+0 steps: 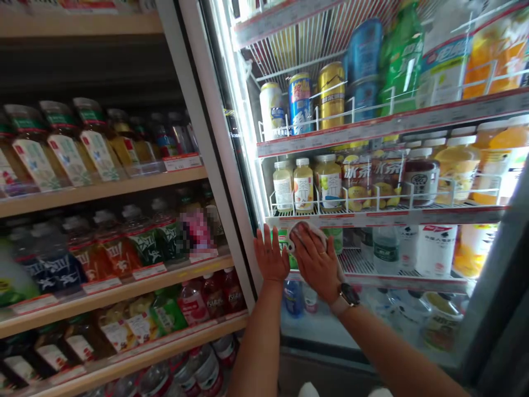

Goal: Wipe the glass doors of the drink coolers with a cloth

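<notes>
My left hand [271,256] lies flat against the glass door [322,331] of a drinks cooler, near its left edge, fingers stretched upward and holding nothing. Just to its right, my right hand [317,259] presses a whitish cloth [316,227] against the same glass. The fingers rest over the cloth, and its edges show around them and below the palm. A dark watch [349,294] is on the right wrist. Behind the hands, part of a shelf with green packages is hidden.
Beyond the glass stand cans [271,110], tea bottles [303,184] and water bottles [386,248] on wire shelves. Left of the door frame [215,127], open wooden shelves [103,190] hold rows of bottled drinks. Two white shoe tips show at the bottom edge.
</notes>
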Demonstrator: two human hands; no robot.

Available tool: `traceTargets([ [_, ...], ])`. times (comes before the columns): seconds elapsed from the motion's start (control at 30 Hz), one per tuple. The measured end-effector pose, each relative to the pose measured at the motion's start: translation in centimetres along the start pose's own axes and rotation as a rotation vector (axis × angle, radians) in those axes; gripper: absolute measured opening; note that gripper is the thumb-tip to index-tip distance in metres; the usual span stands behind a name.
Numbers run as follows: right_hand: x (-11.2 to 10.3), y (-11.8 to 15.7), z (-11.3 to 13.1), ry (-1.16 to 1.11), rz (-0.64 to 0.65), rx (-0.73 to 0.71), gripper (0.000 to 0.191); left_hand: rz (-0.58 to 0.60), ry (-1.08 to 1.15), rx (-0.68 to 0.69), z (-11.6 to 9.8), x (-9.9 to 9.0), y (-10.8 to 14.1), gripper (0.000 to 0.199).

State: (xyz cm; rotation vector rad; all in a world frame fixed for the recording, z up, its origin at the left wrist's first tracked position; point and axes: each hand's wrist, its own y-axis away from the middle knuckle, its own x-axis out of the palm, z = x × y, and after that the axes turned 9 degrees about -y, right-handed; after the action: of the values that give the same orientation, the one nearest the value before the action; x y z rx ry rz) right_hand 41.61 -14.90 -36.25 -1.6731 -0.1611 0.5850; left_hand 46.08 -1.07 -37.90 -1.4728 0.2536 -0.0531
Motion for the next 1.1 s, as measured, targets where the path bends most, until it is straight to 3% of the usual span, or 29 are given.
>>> traceTargets([
  [0.2, 1.2, 8.4, 0.7, -0.046, 0.075, 0.002, 0.045, -0.008, 0.023, -0.015, 0.1, 0.1, 0.2, 0.061],
  [0.3, 1.3, 9.5, 0.6, -0.047, 0.106, -0.02, 0.043, 0.01, 0.023, -0.014, 0.2, 0.2, 0.2, 0.061],
  [0.4, 0.7, 6.6, 0.4, -0.036, 0.13, -0.047, 0.047, -0.014, 0.016, -0.006, 0.2, 0.3, 0.2, 0.06],
  [0.57, -0.9, -2.3, 0.0, -0.016, 0.044, -0.013, 0.049, -0.043, 0.01, 0.004, 0.1, 0.1, -0.2, 0.058],
  [0.67, -1.3, -4.3, 0.0, -0.023, -0.005, 0.024, 0.05, -0.036, 0.0, 0.002, 0.0, 0.1, -0.2, 0.059],
  [0.77, -0.7, -1.6, 0.2, -0.035, 0.029, 0.012, 0.051, -0.031, -0.003, -0.009, 0.1, 0.3, 0.0, 0.059],
  [0.97, 0.6, 8.4, 0.5, -0.062, 0.126, 0.037, 0.047, 0.004, 0.014, -0.019, 0.2, 0.3, 0.4, 0.06],
  [1.03, 0.4, 9.6, 0.6, -0.075, 0.162, 0.059, 0.045, 0.006, 0.021, -0.02, 0.2, 0.2, 0.4, 0.061],
  [1.1, -0.1, 8.6, 0.5, -0.085, 0.166, 0.06, 0.043, -0.003, 0.026, -0.019, 0.1, 0.1, 0.3, 0.061],
])
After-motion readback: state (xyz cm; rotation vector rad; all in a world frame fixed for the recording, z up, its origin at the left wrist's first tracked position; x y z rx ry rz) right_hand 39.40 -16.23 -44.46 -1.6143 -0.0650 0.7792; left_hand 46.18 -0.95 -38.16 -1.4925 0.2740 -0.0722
